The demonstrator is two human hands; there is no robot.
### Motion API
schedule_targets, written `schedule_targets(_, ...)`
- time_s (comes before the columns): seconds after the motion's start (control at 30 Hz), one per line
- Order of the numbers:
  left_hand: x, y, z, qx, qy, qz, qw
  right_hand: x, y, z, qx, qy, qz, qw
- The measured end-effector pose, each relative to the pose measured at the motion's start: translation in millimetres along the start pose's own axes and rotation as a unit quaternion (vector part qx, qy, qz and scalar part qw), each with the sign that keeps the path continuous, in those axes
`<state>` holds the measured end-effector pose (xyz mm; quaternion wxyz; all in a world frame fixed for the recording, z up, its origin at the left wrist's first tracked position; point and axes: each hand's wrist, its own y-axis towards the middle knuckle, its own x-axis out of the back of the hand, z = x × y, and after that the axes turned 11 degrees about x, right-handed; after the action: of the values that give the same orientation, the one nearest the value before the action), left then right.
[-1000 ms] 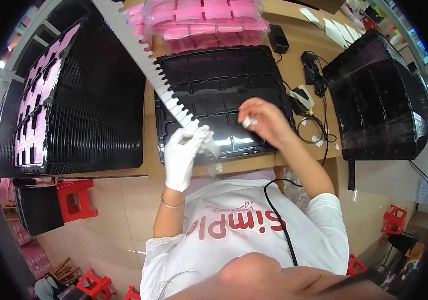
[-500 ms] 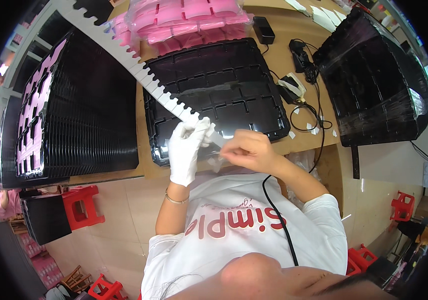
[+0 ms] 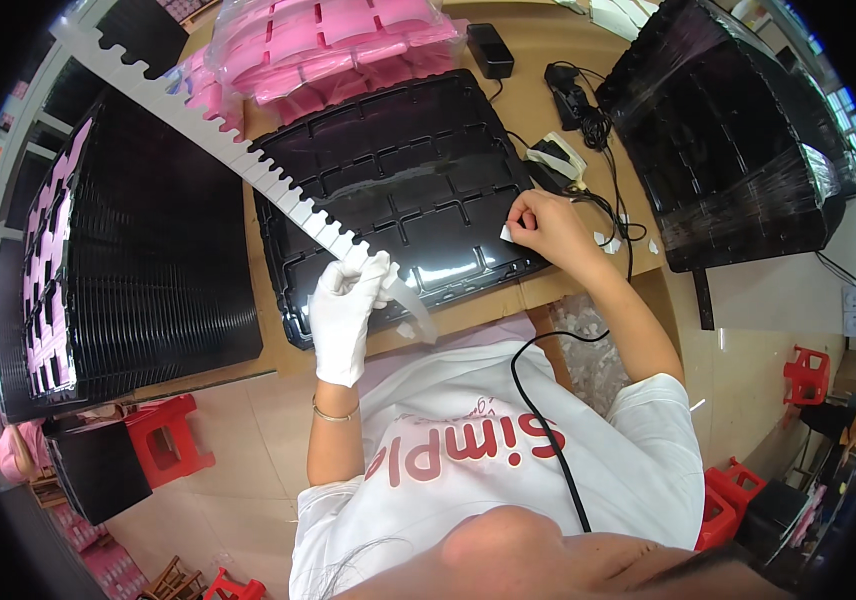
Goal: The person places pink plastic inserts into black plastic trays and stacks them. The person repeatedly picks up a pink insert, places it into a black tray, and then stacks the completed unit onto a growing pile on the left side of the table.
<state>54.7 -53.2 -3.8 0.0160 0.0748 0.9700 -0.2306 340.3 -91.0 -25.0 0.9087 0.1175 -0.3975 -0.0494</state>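
Observation:
My left hand (image 3: 346, 315), in a white glove, is closed on the near end of a long pale strip (image 3: 210, 139) with notches all along one edge. The strip slants up to the far left, over the black moulded tray (image 3: 348, 150). A thin translucent tail (image 3: 414, 310) of it curls down past my glove. Bare, my right hand (image 3: 550, 226) is above the tray's right edge, its fingertips pinching a small white piece (image 3: 506, 233). The tray lies flat on the brown table and has shallow compartments.
A tall stack of black trays (image 3: 163, 240) with pink pieces stands left. Plastic-wrapped pink packs (image 3: 328, 50) lie behind the tray. At right are a black adapter (image 3: 489, 50), cables (image 3: 598, 130), white scraps (image 3: 610, 243) and wrapped black trays (image 3: 718, 130). A red stool (image 3: 168, 435) stands below left.
My right hand has moved right, away from my left hand, with the small white piece in its fingertips. My left hand keeps hold of the strip. The whole view has shifted slightly.

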Motion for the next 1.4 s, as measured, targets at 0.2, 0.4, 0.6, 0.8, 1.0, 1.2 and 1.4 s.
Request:
schedule_targets(0.2,1,-2,0,-0.010,-0.012,0.005,1.000,13,-24,13,0.013,0.065,0.037,0.997)
schedule_targets(0.4,6,-5,3,-0.026,-0.003,-0.009,1.000,20,-67,11,-0.093,0.143,-0.106,0.980)
schedule_targets(0.6,0,-3,1,-0.033,0.023,0.002,0.999,-6,-18,13,0.005,-0.014,-0.037,0.999)
schedule_targets(0.8,1,-7,-1,-0.021,0.004,0.004,1.000,-2,-6,10,-0.053,-0.029,0.006,0.998)
schedule_targets(1.0,5,-2,5,-0.034,0.009,0.009,0.999,-4,-6,14,-0.050,-0.050,-0.007,0.997)
schedule_targets(1.2,4,-2,4,-0.037,0.022,0.001,0.999,9,-41,22,-0.022,0.152,-0.006,0.988)
schedule_targets(1.4,33,-31,14,-0.017,0.053,0.027,0.998,64,-165,-28,-0.239,0.311,-0.225,0.892)
